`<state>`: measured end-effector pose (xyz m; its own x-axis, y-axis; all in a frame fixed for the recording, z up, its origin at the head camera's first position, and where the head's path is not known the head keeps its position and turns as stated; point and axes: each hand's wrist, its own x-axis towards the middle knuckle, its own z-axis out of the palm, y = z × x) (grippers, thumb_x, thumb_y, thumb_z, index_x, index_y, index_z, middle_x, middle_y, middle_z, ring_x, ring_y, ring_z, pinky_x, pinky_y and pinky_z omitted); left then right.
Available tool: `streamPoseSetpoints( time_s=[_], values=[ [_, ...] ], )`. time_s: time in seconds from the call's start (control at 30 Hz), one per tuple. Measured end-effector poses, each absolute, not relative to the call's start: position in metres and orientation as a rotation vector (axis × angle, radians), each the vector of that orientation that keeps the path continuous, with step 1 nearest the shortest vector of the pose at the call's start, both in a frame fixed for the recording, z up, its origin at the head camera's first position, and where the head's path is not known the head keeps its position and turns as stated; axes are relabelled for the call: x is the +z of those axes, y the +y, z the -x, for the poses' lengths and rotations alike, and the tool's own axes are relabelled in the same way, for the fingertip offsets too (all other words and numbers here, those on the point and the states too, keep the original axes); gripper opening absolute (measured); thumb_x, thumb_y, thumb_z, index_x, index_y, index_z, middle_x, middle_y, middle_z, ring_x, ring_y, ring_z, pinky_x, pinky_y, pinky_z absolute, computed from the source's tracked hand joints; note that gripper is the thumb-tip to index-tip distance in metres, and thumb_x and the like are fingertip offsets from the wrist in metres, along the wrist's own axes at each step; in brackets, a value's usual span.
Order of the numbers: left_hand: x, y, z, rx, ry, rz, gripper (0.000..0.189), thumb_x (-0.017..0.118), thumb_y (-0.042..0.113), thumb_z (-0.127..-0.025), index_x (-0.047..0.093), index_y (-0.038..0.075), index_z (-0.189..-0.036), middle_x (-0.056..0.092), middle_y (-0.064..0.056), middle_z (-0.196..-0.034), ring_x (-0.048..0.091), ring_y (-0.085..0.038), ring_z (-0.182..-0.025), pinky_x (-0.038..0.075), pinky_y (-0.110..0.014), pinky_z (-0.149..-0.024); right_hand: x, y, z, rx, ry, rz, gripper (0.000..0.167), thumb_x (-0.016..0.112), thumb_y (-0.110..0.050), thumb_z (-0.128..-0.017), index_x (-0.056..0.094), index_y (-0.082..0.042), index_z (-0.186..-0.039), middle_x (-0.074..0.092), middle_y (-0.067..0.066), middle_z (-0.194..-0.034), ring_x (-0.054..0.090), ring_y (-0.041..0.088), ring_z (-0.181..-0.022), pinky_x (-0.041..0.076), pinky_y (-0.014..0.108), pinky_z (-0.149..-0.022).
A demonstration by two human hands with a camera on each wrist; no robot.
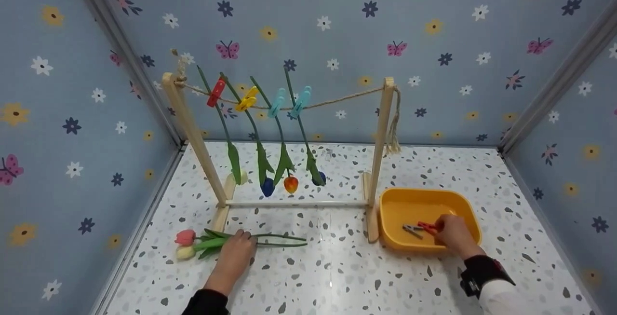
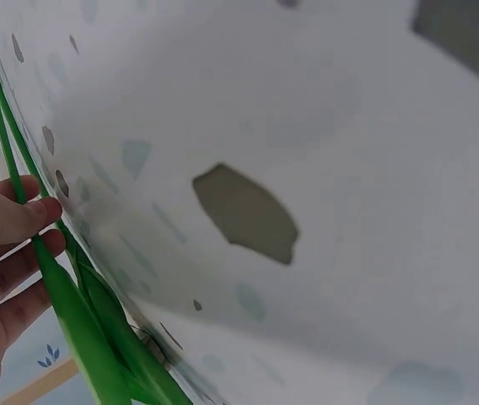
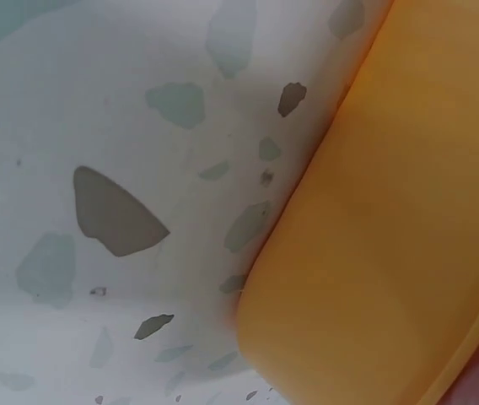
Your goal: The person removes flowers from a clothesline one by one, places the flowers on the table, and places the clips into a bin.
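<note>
On the speckled surface at the left lie a pink tulip (image 1: 185,237) and a pale yellow tulip (image 1: 185,253), stems to the right. My left hand (image 1: 237,251) is over them; in the left wrist view its thumb and fingers pinch a green tulip stem (image 2: 12,164). Inside the yellow basin (image 1: 424,192) my right hand (image 1: 454,233) grips a red clothespin (image 1: 426,227) at its near end. A grey clothespin (image 1: 412,231) lies beside it. The right wrist view mostly shows the basin's outer wall (image 3: 391,202), with fingers barely visible at the edge.
A wooden rack with left post (image 1: 195,139) and right post (image 1: 381,136) carries a rope (image 1: 342,99). Several tulips hang head down from it by red (image 1: 216,92), yellow (image 1: 247,99) and light blue clothespins (image 1: 301,101). A white bar (image 1: 299,203) joins the feet. Flowered walls (image 1: 332,30) surround the surface.
</note>
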<state>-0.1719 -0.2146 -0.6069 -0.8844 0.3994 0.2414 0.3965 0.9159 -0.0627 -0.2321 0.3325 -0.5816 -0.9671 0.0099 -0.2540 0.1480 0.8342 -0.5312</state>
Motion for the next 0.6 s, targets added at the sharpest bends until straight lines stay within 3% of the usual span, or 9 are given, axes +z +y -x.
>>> streamPoseSetpoints(
  time_s=[0.2, 0.4, 0.6],
  values=[
    [-0.606, -0.215, 0.172, 0.014, -2.833, 0.587, 0.027, 0.083, 0.007, -0.06, 0.066, 0.002, -0.08, 0.059, -0.01, -0.077, 0.055, -0.024, -0.076, 0.049, -0.035, -0.062, -0.579, 0.332, 0.232, -0.828, 2.761, -0.124, 0.04, 0.07, 0.003, -0.074, 0.059, 0.01, -0.113, 0.061, 0.02, -0.099, 0.053, 0.026, -0.087, 0.051, 0.035, -0.074],
    [-0.603, -0.215, 0.171, -0.038, -2.783, 0.59, 0.023, 0.079, 0.0, -0.059, 0.067, 0.003, -0.077, 0.059, -0.01, -0.076, 0.056, -0.024, -0.076, 0.05, -0.034, -0.064, -0.561, 0.32, 0.226, -0.89, 2.766, -0.138, 0.044, 0.069, -0.007, -0.083, 0.055, 0.007, -0.122, 0.059, 0.025, -0.112, 0.058, 0.026, -0.091, 0.054, 0.039, -0.08],
    [-0.583, -0.202, 0.167, -0.151, -2.786, 0.537, 0.035, 0.076, -0.01, -0.067, 0.067, 0.001, -0.1, 0.064, -0.012, -0.091, 0.059, -0.026, -0.088, 0.052, -0.036, -0.074, -0.523, 0.293, 0.216, -1.028, 2.936, 0.029, 0.037, 0.067, -0.006, -0.085, 0.058, 0.007, -0.119, 0.061, 0.024, -0.11, 0.061, 0.031, -0.094, 0.054, 0.043, -0.081]
  ],
)
